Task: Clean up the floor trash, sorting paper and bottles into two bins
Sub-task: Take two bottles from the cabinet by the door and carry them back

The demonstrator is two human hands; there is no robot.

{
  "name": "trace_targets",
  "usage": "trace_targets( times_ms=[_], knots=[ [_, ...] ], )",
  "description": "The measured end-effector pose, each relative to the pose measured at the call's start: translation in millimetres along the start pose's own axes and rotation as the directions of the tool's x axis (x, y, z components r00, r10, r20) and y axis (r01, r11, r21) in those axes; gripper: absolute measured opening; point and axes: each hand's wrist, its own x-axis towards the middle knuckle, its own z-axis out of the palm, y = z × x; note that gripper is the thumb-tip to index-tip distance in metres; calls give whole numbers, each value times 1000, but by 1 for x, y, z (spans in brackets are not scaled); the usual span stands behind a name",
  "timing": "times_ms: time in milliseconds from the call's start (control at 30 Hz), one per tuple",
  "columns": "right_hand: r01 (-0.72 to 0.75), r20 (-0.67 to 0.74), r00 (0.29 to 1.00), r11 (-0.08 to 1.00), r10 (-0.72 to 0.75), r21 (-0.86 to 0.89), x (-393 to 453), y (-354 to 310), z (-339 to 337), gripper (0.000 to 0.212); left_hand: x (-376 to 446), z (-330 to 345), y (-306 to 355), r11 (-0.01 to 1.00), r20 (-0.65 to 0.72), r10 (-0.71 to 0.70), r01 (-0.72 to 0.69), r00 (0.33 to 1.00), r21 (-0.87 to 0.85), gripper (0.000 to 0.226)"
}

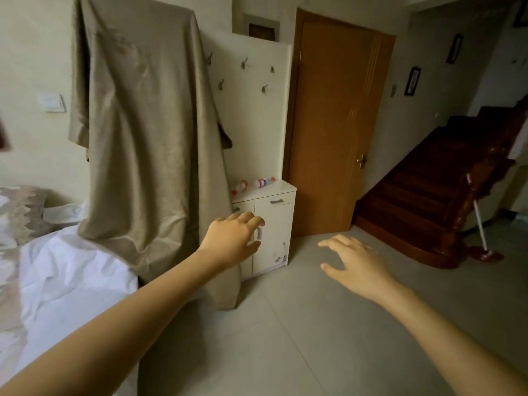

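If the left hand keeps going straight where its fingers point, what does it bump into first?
Probably the white cabinet: the left hand points at its door, by the handle. Depth is unclear.

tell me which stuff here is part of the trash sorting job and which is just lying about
Job:
- two bottles lying on the cabinet
- left hand, open, empty
- right hand, open, empty

Just about:
- curtain
- bedding
- mop
- door
- stairs

No bins or paper in view.

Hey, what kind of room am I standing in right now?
Most likely a lived-in home, a bedroom opening onto a hallway: white bedding on the left, a wooden door ahead, a wooden staircase on the right, and a white cabinet under coat hooks.
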Motion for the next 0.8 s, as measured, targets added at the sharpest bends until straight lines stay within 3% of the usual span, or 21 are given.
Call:
trace_targets(
  times_ms=[133, 267, 433, 800],
  knots=[
    [83, -44, 996, 996, -82, 19, 85, 25, 12, 45, 62, 29, -26, 992, -68, 50, -42, 996, 118, 42],
    [125, -95, 988, 991, -120, 51, 179, 46, 34, 44, 131, 68, -54, 991, -77, 41, -30, 996, 131, 44],
    [142, -7, 990, 988, -142, 59, 275, 84, 72, 45, 229, 123, -89, 995, -17, 12, -11, 1000, 97, 50],
    [52, 3, 999, 998, -52, 36, 437, 259, 114, 43, 464, 265, -105, 999, 93, 14, -17, 996, 39, 49]
  ],
)
